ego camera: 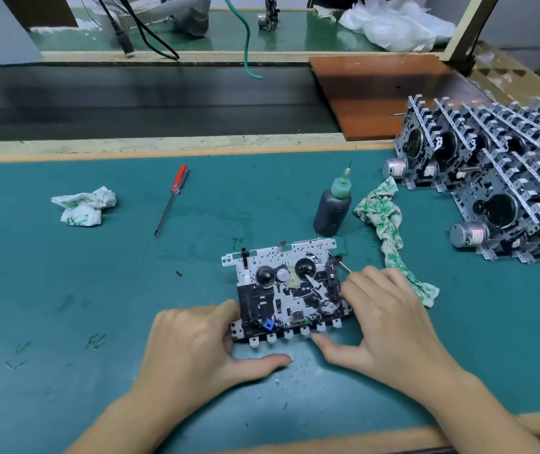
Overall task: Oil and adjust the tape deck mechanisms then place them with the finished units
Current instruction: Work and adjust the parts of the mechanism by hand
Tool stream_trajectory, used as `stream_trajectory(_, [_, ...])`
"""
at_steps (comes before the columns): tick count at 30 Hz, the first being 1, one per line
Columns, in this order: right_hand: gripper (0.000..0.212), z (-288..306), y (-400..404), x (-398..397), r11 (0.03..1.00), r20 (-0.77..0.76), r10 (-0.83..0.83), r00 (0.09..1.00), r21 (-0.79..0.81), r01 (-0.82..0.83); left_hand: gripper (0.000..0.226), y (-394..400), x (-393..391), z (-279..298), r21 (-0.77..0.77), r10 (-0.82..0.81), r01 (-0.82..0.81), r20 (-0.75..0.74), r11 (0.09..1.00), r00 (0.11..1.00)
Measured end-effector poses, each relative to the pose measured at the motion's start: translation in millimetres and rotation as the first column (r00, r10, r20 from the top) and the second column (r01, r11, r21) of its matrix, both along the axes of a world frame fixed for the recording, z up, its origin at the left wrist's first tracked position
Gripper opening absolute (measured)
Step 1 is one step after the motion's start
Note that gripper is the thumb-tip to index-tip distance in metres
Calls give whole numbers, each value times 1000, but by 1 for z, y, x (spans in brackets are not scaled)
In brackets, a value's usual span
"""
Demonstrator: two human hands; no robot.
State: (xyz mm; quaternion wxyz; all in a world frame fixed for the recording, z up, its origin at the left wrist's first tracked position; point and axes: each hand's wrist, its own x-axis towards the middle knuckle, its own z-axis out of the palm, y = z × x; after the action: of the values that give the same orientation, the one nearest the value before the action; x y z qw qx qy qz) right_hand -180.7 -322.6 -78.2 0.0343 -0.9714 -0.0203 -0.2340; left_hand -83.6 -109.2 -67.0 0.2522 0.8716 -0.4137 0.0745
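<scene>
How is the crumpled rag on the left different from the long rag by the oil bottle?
The left rag is scrunched into a small ball; the right rag is twisted and stretched out long. The left rag lies alone, away from the oil bottle; the right rag lies just beside it and reaches toward the right hand. Both are white with green marks and lie on the green mat.
</scene>
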Motion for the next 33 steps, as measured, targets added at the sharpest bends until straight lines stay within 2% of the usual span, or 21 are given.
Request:
stream_trajectory(6, [56, -1, -5, -1, 998, -5, 29, 1000, 48, -29, 62, -2, -3, -2, -22, 1, -1, 16, 1000, 1000])
stream_trajectory(11, [63, -4, -1, -1, 999, 77, -48, 996, 6, 48, 59, -1, -4, -3, -23, -68, 69, 42, 997, 997])
stream_trajectory(16, [53, -1, -10, -6, 995, 20, 97, 995, 7, -98, 60, -2, -5, -5, 40, 55, -56, 12, 998, 998])
stream_trajectory(20, [52, -1, -11, -6, 995, 37, 100, 994, -19, -99, 61, -2, -4, -4, 5, 35, -35, 4, 999, 999])
stream_trajectory(22, [57, -2, -9, -6, 997, 37, 69, 997, 18, -70, 60, -1, -5, -5, -1, -2, 2, 17, 1000, 1000])
stream_trajectory(26, [61, -4, -6, -6, 1000, 96, -14, 995, 14, 13, 57, 4, -3, -8, 36, -181, 179, 79, 983, 980])
stream_trajectory(29, [57, -2, -11, -6, 997, 45, 72, 996, 30, -73, 51, 4, -2, -6, 47, -133, 130, 63, 990, 989])
stream_trajectory(33, [52, -3, -15, -5, 991, 47, 127, 991, -47, -125, 52, 6, 2, -6, 44, -110, 108, 38, 993, 993])
